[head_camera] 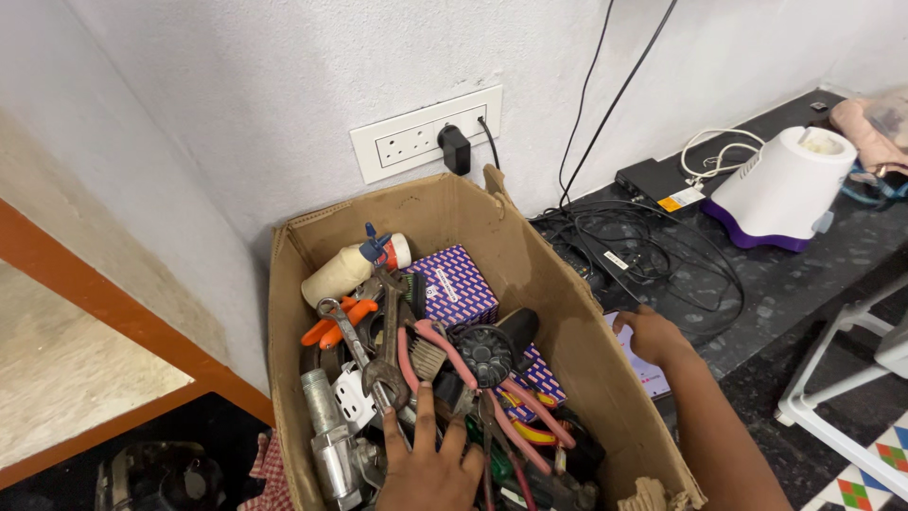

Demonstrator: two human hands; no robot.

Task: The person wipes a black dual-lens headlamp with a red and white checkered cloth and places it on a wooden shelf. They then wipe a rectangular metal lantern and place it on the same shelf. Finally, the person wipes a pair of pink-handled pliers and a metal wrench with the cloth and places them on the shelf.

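The open brown cardboard box (577, 369) stands against the white wall, its near edge cut off at the bottom of the view, and it is packed with tools piled too thickly to separate them all.

The left hand (430, 464) lies inside the box near the bottom edge, fingers spread flat and pressing on the heap; it grips nothing that can be seen, and the wrist is out of frame. Directly beyond its fingertips lies a grey steel pipe wrench (386, 355), crossed by a slim open-ended spanner (345, 331). To its right, long pink-handled pliers (492, 388) run diagonally, with a black ribbed round knob (485, 353) resting on them. To its left stands a dull metal pipe fitting (331, 435), lower part hidden. Farther off lie orange-handled pliers (333, 326), a cream bottle with a blue nozzle (345, 270) and a purple patterned carton (457, 284), partly buried.

The right hand (653, 336) is outside the box, just past its right wall, resting on a flat lit phone screen (648, 371) on the dark speckled counter (804, 274). The hand covers much of the screen; the fingers are loosely curled, and whether they hold anything cannot be told.

Beyond that hand sit tangled black cables (653, 241) and a white and purple appliance base (780, 189).
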